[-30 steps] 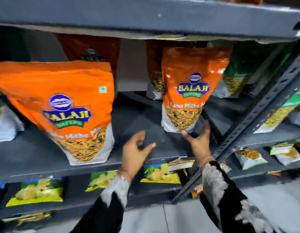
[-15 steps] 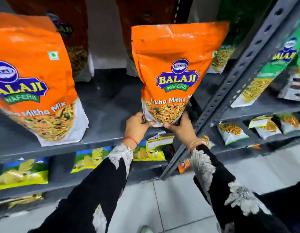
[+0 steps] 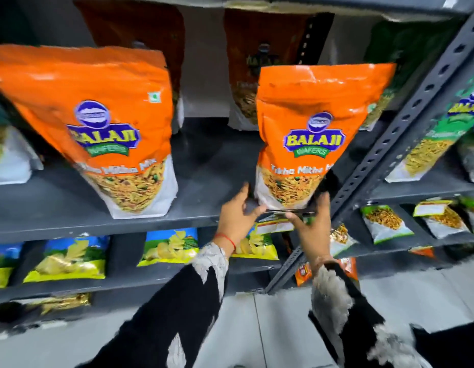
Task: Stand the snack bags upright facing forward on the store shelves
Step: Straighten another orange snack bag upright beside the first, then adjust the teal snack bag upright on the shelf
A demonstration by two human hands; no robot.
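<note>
Both hands have let go of the orange snack bag point(image 3: 312, 134); left hand point(image 3: 237, 221) and right hand point(image 3: 311, 227) now hover with fingers spread beside its base. It stands upright, facing forward, at the shelf point(image 3: 198, 181) front edge, so this one looks placed.

There is a wide open gap on the grey shelf point(image 3: 204, 179) between the big orange bag on the left point(image 3: 103, 123) and the orange bag on the right point(image 3: 310, 134); a hand could slip in there; darker orange bags point(image 3: 246, 75) stand at the back; the slanted metal post point(image 3: 405, 120) blocks the right side; the shelf above point(image 3: 283, 4) sits close over the bag tops.
</note>
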